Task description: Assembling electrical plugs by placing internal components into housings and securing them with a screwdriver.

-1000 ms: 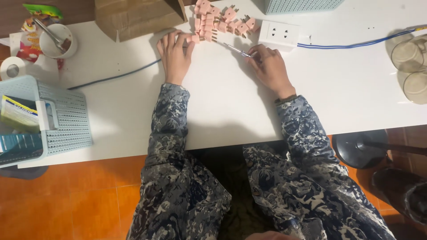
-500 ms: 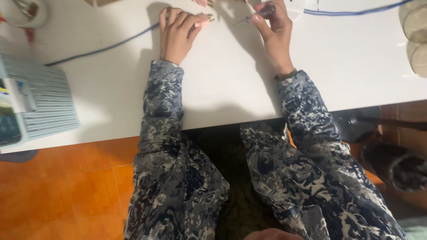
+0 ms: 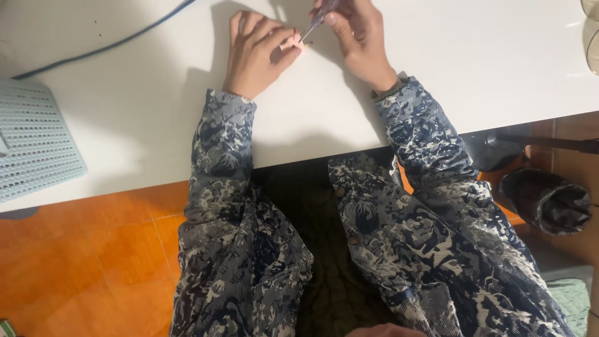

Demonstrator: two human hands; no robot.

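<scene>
My left hand (image 3: 254,55) rests on the white table (image 3: 156,112) with its fingers curled over a small pink piece (image 3: 291,43), pinching it at the fingertips. My right hand (image 3: 355,34) is just to the right, gripping a thin tool (image 3: 314,26) with a metal tip like a small screwdriver. The tip points down-left and meets the pink piece. Both forearms are in patterned blue-grey sleeves. The upper part of the tool runs out of the top of the view.
A pale blue perforated basket (image 3: 34,146) sits at the table's left edge. A blue cable (image 3: 106,45) crosses the table's upper left. An orange tiled floor (image 3: 81,262) lies below. A dark bin (image 3: 549,200) and a chair base stand at the right.
The view has tipped down toward my lap, so the pile of pink pieces, the power strip and the cup have left the top. My hands stay together on the pink piece with the tool.
</scene>
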